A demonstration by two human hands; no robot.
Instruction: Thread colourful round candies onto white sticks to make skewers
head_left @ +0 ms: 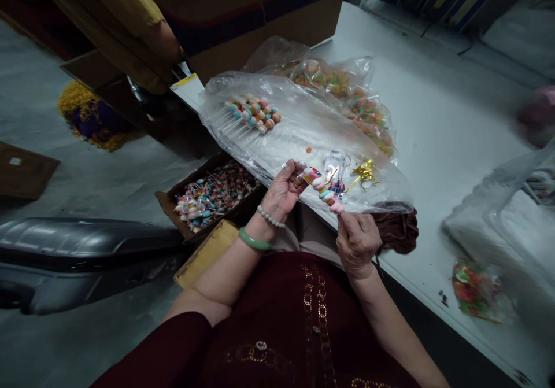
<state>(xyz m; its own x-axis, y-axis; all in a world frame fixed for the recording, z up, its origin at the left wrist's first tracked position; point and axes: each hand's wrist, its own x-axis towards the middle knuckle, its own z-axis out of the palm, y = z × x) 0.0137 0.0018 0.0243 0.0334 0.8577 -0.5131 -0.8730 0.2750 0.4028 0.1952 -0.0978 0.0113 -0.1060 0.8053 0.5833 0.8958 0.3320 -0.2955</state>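
Between my two hands is a candy skewer (321,190) of pink, white, blue and orange pieces, slanting down to the right over the table edge. My left hand (287,190), with a bead bracelet and green bangle at the wrist, pinches its upper end. At the lower end, beside a pink piece, the fingertips of my right hand (358,239) are closed on it. Just beyond lie printed clear wrappers (335,165) and gold twist ties (365,174). A pile of similar skewers (255,113), white sticks pointing left, rests on the clear plastic sheet (299,110).
Bags of colourful candy (368,110) lie at the back of the white table (437,116). Left and below stands an open box of wrapped candies (217,197), near a grey suitcase (87,255). A person in mustard clothing (125,6) is by a large carton (260,35). Brown cloth (401,226) sits right of my hand.
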